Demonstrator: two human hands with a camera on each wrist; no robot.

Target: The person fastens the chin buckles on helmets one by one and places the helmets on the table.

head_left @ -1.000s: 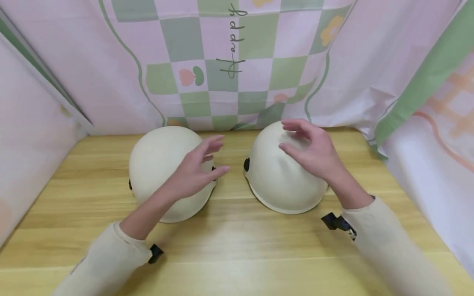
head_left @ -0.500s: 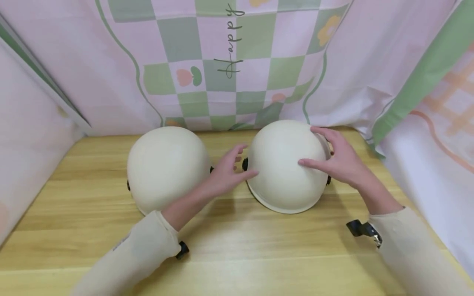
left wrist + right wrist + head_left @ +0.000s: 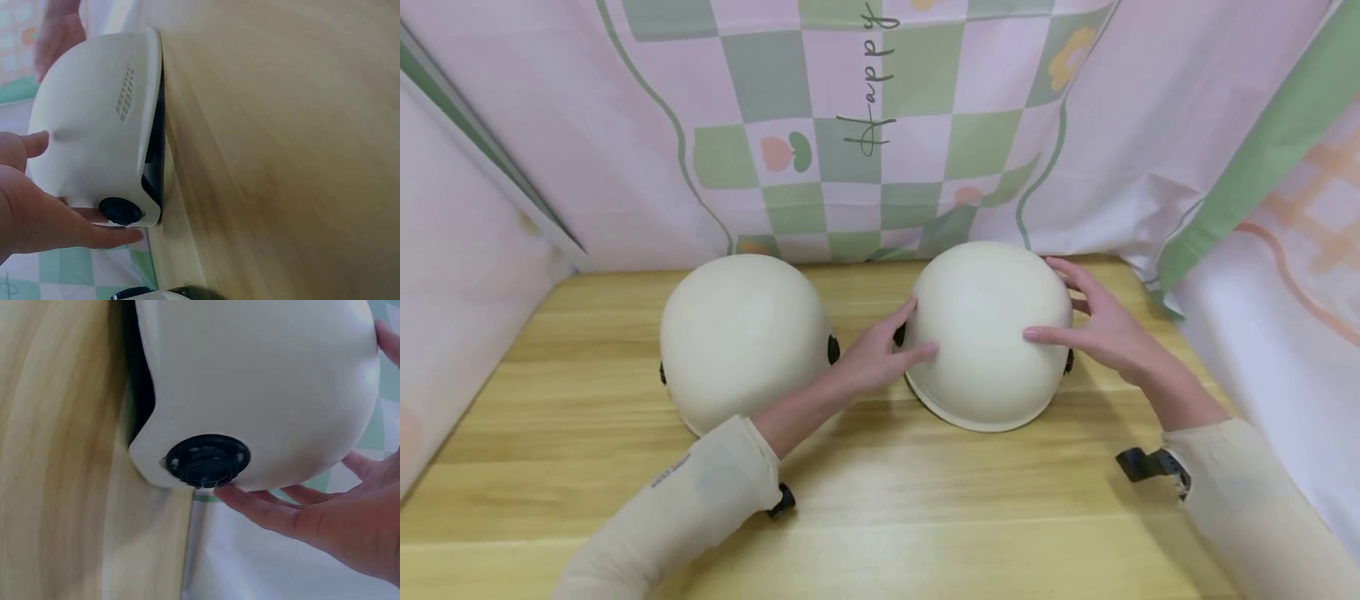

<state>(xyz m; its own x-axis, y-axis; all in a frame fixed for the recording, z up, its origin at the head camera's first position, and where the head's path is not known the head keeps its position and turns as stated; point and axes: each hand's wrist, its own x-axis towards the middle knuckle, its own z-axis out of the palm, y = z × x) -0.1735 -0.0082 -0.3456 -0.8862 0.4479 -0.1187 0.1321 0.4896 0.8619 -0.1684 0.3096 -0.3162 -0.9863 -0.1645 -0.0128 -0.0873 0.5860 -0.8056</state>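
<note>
Two cream hard-shell helmets rest dome up on the wooden table. My left hand touches the near-left side of the right helmet, its thumb on the shell and its fairly straight fingers beside the black round side knob. At the opposite side is my right hand, fingers spread, thumb toward the dome's front. In the right wrist view a fingertip meets the lower edge of the other black knob. The left helmet sits untouched, with my left forearm passing in front of it.
The wooden table runs up to a patterned curtain behind the helmets. White fabric hangs along the left and right sides. Small black devices are strapped at both wrists.
My left hand has moved right, from over the left helmet to the right helmet's side. My right hand has shifted right and down, off the dome to its outer side. Both helmets stay put.
</note>
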